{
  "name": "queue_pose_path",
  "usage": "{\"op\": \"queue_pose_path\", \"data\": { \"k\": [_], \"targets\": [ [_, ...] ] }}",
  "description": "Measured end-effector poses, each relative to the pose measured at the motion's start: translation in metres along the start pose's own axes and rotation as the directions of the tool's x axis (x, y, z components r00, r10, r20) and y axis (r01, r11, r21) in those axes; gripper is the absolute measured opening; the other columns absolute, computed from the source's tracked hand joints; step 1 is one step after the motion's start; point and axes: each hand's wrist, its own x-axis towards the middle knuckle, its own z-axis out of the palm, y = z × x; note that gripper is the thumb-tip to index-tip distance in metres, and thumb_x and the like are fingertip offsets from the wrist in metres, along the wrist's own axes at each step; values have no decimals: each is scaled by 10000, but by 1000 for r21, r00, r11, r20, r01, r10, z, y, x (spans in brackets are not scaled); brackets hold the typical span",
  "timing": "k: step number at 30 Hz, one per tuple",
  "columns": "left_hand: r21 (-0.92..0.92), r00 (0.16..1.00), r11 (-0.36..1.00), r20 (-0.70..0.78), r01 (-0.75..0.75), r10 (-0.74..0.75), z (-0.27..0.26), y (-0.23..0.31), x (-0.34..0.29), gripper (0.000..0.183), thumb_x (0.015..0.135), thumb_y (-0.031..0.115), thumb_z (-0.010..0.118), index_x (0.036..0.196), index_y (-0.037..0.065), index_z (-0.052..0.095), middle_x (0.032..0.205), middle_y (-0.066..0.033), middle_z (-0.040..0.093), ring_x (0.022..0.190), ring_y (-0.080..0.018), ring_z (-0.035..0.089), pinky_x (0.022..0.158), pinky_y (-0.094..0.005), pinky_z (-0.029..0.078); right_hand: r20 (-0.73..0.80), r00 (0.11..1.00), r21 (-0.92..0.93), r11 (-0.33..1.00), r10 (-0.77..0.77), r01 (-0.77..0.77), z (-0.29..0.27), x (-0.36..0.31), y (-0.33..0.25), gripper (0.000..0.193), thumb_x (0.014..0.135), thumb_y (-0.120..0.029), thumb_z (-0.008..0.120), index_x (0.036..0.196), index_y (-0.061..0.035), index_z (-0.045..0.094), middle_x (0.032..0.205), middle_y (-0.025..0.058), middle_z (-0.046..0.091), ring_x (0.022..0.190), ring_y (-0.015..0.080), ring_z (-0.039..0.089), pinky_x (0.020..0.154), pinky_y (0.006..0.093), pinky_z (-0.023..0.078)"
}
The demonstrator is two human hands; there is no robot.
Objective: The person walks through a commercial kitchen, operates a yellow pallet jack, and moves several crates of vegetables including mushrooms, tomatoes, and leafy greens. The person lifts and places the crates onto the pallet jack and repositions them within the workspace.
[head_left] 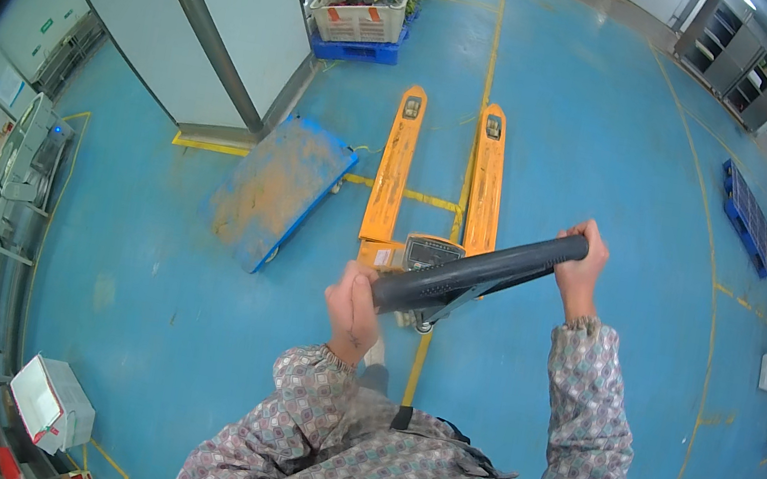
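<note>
Both my hands grip the black handle (pixel 479 274) of an orange pallet jack (pixel 399 161). My left hand (pixel 353 311) is closed around the handle's left end, and my right hand (pixel 583 261) wraps its right end, which sits farther forward, so the bar slants. Two orange forks stretch away from me with nothing on them. A dark panel (pixel 432 254) shows at the base of the forks, partly covered by the handle. Left of the forks lies a blue platform (pixel 281 187) with a worn brown top, at an angle on the floor.
Ahead on the left, a white crate (pixel 359 24) of green vegetables stands on a blue pallet (pixel 359 51), beside a white wall corner (pixel 237 22). Another blue pallet (pixel 745 219) is at the right. A white foam box (pixel 54 405) stands near left. Yellow lines mark the blue floor.
</note>
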Motion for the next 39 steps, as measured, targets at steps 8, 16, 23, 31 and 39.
{"op": "queue_pose_path", "data": {
  "k": [8, 16, 23, 31, 39],
  "targets": [
    [-32, 995, 998, -83, 45, -48, 2, -22, 68, 348, 1055, 203, 395, 813, 23, 568, 576, -60, 509, 502, -144, 506, 499, -321, 391, 66, 997, -50, 998, 50, -47, 25, 6, 7, 230, 775, -52, 774, 795, -48, 545, 704, 147, 606, 626, 334, 606, 602, 389, 488],
    [-233, 948, 960, -238, 154, -209, -35, -101, 95, 390, 1058, 303, 417, 811, 46, 574, 690, -50, 582, 626, -133, 539, 589, -314, 430, 243, 970, -16, 1000, 14, -10, 61, 1, -34, 212, 716, -50, 774, 799, -42, 580, 698, 159, 621, 626, 354, 626, 592, 401, 492],
    [-727, 845, 659, -216, 196, -489, -96, -177, 53, 335, 1051, 348, 461, 902, 72, 579, 719, -39, 576, 643, -169, 532, 639, -344, 461, 423, 906, 86, 996, -15, -24, 61, -91, -89, 217, 701, -68, 800, 844, -20, 645, 684, 145, 631, 608, 249, 648, 607, 350, 513],
    [-783, 792, 602, -262, 160, -552, -118, -178, 38, 295, 1013, 313, 494, 885, 60, 575, 641, -47, 516, 569, -177, 499, 607, -345, 457, 535, 844, 72, 993, 39, -91, 80, -72, -107, 237, 697, -141, 821, 860, -45, 678, 764, 177, 694, 722, 373, 704, 653, 414, 551],
    [-735, 726, 653, -347, 183, -594, -106, -163, 77, 311, 1010, 322, 521, 879, 56, 616, 645, -49, 534, 541, -176, 484, 518, -322, 413, 525, 848, 29, 995, 68, -98, 63, -58, -123, 234, 677, -93, 834, 803, -4, 658, 703, 198, 662, 658, 380, 686, 606, 390, 536]
  ]
}}
